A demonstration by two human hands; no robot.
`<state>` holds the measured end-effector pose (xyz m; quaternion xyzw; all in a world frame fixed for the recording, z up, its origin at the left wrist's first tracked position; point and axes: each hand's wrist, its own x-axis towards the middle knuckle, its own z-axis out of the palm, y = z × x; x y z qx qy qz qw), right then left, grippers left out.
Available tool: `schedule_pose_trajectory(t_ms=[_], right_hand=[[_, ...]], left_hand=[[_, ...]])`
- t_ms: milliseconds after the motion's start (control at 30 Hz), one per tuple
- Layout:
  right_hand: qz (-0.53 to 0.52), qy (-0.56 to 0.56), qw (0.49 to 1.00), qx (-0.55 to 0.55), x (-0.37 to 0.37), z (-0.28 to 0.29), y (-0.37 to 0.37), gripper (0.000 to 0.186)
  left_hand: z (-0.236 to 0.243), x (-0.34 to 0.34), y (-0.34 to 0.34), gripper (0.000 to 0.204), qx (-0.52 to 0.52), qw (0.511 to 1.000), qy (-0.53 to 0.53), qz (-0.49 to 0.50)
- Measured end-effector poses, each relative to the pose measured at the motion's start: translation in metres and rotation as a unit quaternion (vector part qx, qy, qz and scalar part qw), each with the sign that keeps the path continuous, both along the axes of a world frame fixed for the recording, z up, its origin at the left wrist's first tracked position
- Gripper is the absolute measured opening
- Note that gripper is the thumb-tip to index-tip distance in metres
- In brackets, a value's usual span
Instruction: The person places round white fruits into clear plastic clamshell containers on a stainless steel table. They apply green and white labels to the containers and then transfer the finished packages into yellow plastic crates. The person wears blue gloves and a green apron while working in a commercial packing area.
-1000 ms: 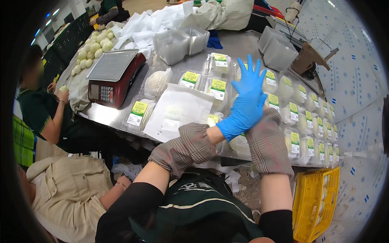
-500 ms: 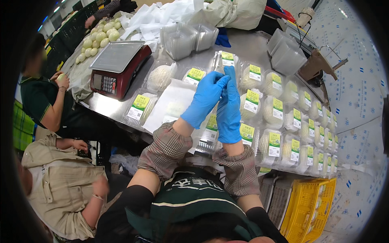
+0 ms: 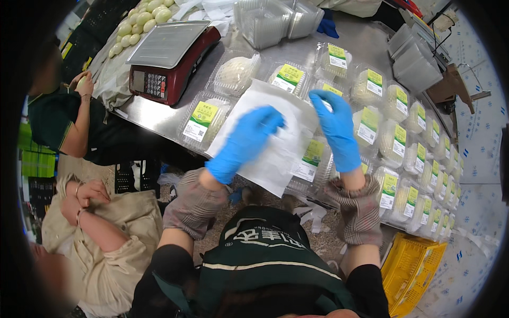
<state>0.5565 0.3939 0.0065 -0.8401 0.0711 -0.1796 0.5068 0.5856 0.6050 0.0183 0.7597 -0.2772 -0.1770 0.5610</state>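
White sheet (image 3: 293, 137) is right of scale (image 3: 170, 50), prob. light & limp, best taken by edge; L hand (image 3: 246, 140) over it, too blurred to tell if gripping; R hand (image 3: 338, 130) farther right, nr packs (image 3: 367, 126), fingers loosely bent, apparently empty.

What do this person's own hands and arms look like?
The left hand and right hand wear smooth blue gloves. Behind them come loose, grey-brown checked sleeve covers, bunched in folds, then black sleeves farther up.
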Motion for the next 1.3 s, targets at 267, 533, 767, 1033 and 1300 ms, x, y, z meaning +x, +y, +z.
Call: schedule_pose_trajectory(t_ms=[267,533,767,1033,1300], right_hand=[[0.067,0.160,0.961,-0.214,0.049,-0.020,0.025,0.027],[0.192,0.087,0.977,-0.035,-0.028,0.066,0.057,0.024],[0.219,0.241,0.944,0.050,-0.058,0.068,0.067,0.025],[0.274,-0.072,0.922,-0.263,-0.061,0.054,0.102,0.036],[0.229,-0.188,0.903,-0.310,-0.081,0.014,0.125,0.035]], left_hand=[[-0.016,0.063,0.065,0.033,-0.066,0.985,0.012,0.161],[0.041,0.027,0.092,0.027,-0.115,0.975,0.176,0.067],[0.038,-0.008,0.123,0.010,-0.111,0.976,0.053,0.180],[0.036,-0.024,0.133,0.010,-0.053,0.979,0.121,0.155],[-0.002,0.000,0.148,0.017,0.031,0.930,0.319,0.177]])
